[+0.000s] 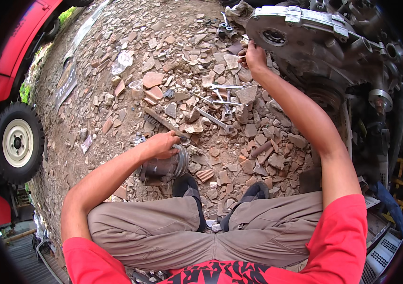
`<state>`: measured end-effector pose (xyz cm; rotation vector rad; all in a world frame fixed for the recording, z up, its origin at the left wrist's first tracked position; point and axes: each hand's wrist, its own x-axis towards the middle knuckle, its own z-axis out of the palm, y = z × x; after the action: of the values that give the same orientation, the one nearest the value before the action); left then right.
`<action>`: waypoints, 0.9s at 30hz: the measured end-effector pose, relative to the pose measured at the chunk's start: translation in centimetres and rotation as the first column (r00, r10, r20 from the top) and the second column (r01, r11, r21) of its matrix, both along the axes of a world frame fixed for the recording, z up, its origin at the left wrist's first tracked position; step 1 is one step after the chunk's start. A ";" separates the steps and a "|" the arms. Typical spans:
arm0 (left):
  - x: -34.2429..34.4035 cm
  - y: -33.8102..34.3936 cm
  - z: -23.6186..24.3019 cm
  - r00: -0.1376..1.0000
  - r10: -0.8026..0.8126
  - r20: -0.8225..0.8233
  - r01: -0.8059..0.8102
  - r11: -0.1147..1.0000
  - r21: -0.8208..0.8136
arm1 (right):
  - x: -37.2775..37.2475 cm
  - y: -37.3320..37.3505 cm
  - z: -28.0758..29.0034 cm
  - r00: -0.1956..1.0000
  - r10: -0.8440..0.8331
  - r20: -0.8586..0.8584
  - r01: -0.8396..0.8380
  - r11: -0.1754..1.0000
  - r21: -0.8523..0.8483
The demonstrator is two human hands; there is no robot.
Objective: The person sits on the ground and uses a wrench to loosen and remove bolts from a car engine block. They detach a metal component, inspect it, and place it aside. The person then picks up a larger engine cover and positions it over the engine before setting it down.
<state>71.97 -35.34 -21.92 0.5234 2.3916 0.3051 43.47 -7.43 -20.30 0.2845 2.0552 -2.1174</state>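
My left hand (162, 144) rests over a dark cylindrical metal unit with a grooved pulley (180, 161), its fingers bent down around the pulley's upper rim. The unit lies on the rubble just ahead of my left foot. Farther out to the right, my right hand (254, 57) is at the lower left edge of a big grey engine casing (301, 28). Its fingers are curled and the thumb points up; whatever lies between them is hidden. Between my hands several wrenches (218, 120) lie on the broken tile. A wooden-handled wire brush (163, 122) is beside my left hand.
Broken tile and stones (154, 80) cover the ground. The engine block, with pipes and a pulley (324, 97), fills the right side. A red vehicle with a white-rimmed wheel (18, 143) stands at the left. Small metal parts (226, 31) lie near the casing. A white plastic crate (381, 255) is at lower right.
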 end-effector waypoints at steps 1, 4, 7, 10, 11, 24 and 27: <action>0.1 0.0 0.0 1.000 0.002 -0.003 -0.002 1.000 -0.001 | 0.2 -0.3 0.2 0.999 -0.016 -0.031 0.018 0.997 0.068; 0.0 -0.1 -0.1 1.000 -0.009 -0.006 0.009 1.000 -0.002 | 0.6 -0.5 0.6 0.995 -0.029 -0.093 0.045 0.982 0.186; -0.1 -0.2 -0.4 1.000 -0.020 -0.015 0.021 1.000 0.016 | 0.0 0.1 0.5 0.998 0.000 -0.065 0.011 0.986 0.169; 0.0 -0.4 -0.4 1.000 -0.002 0.006 0.002 1.000 0.012 | 0.4 -0.5 0.8 0.998 -0.014 -0.054 0.026 0.976 0.218; 0.0 -0.3 -0.4 1.000 -0.003 0.000 0.003 1.000 0.021 | 0.4 -0.4 0.5 0.996 -0.023 -0.087 0.043 0.971 0.234; -0.2 0.0 -0.1 1.000 0.012 0.023 -0.012 1.000 0.007 | 0.3 -0.1 0.5 0.999 0.034 -0.026 -0.030 0.990 0.141; -0.1 -0.2 -0.2 1.000 0.010 0.016 -0.010 1.000 0.021 | 0.7 -0.7 0.3 0.993 -0.014 -0.121 0.048 0.958 0.283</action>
<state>71.89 -35.53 -22.09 0.5170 2.3791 0.3384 44.17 -8.15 -19.96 0.2366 2.4427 -1.8908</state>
